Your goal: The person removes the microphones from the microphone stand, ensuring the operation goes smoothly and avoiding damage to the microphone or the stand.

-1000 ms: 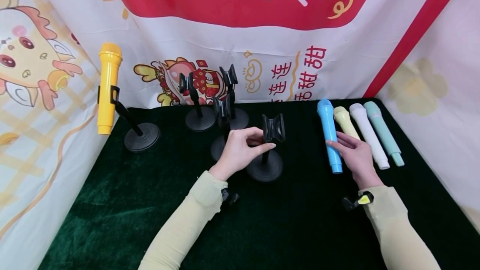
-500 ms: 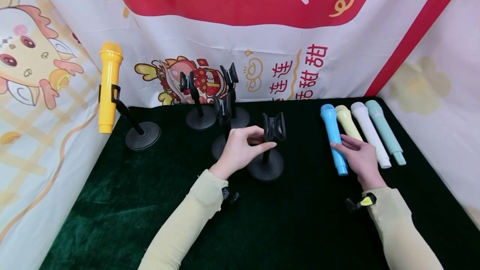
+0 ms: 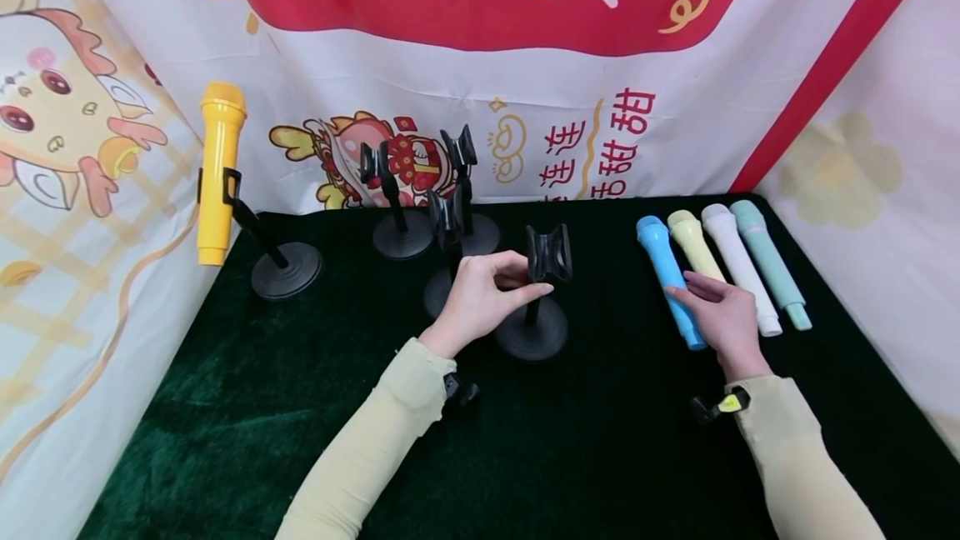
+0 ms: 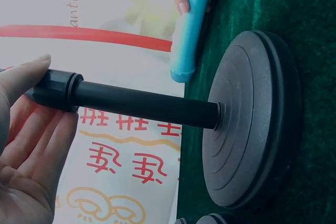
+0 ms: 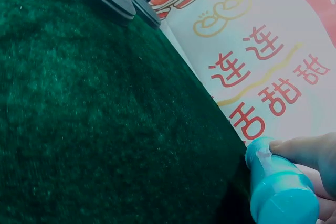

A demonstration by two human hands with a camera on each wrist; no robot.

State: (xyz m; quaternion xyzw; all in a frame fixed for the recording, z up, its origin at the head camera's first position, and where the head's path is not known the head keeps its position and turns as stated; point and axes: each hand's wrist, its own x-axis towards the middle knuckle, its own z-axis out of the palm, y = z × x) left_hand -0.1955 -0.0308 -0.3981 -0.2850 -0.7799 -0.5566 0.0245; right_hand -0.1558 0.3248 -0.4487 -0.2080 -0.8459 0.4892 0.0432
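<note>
My left hand [image 3: 483, 300] grips the collar of a black microphone stand [image 3: 534, 330], just below its cradle. In the left wrist view the thumb and fingers close round that collar, above the stand's round base [image 4: 247, 124]. Over at the right, my right hand [image 3: 722, 311] holds a blue microphone [image 3: 667, 269] by its lower half, thumb on the left side. The right wrist view shows the thumb along the blue microphone [image 5: 278, 182] and curled fingers on its other side. A pale yellow microphone [image 3: 696, 244] lies right beside it, partly hidden by the hand.
White [image 3: 738, 265] and mint-green [image 3: 772, 261] microphones lie farther right on the dark green cloth [image 3: 300, 440]. Several black stands cluster at the back middle, one partly behind my left hand. At far left a stand [image 3: 285, 271] bears a yellow microphone [image 3: 217, 173]. Printed curtains rise behind.
The blue microphone has turned so its lower end lies farther right, and its head is slightly nearer. My right hand has shifted a little right. The left hand stays on the stand.
</note>
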